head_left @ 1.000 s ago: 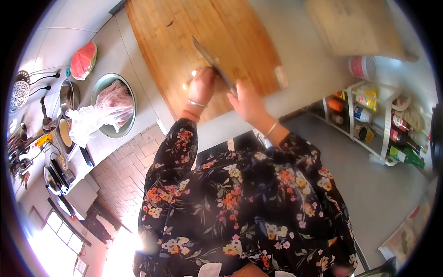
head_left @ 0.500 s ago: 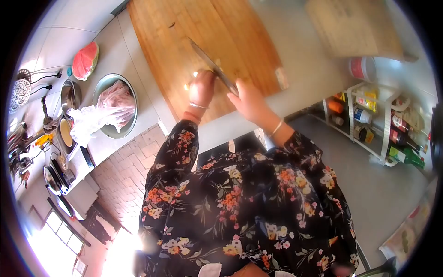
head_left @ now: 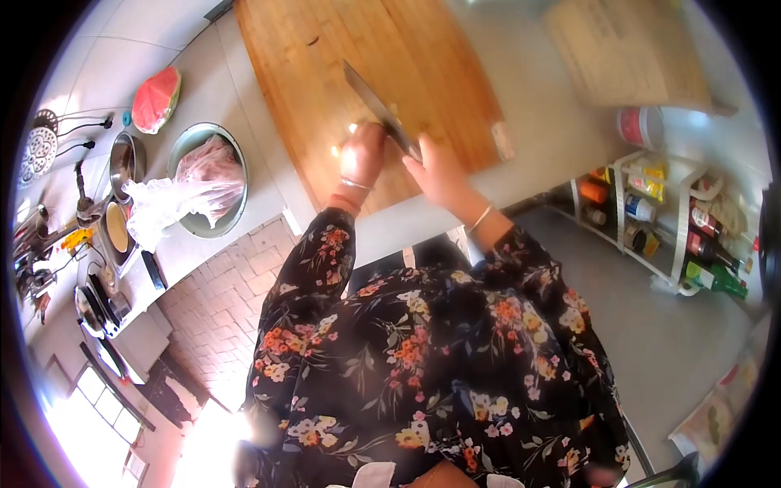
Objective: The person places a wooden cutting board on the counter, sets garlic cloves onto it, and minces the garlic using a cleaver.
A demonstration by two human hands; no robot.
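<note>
Two hands are at work on the wooden cutting board (head_left: 382, 65) lying on the pale bench (head_left: 529, 106). Right hand (head_left: 438, 175) is wrapped tight round the handle of the cleaver (head_left: 376, 107), blade angled out across the board. Left hand (head_left: 362, 156) sits just beside the blade, fingers curled down onto something small and pale on the wood; what it is, hard to make out. Off to the left, a metal bowl (head_left: 207, 179) with pink meat and a plastic bag, and a watermelon slice (head_left: 156, 99) beyond.
</note>
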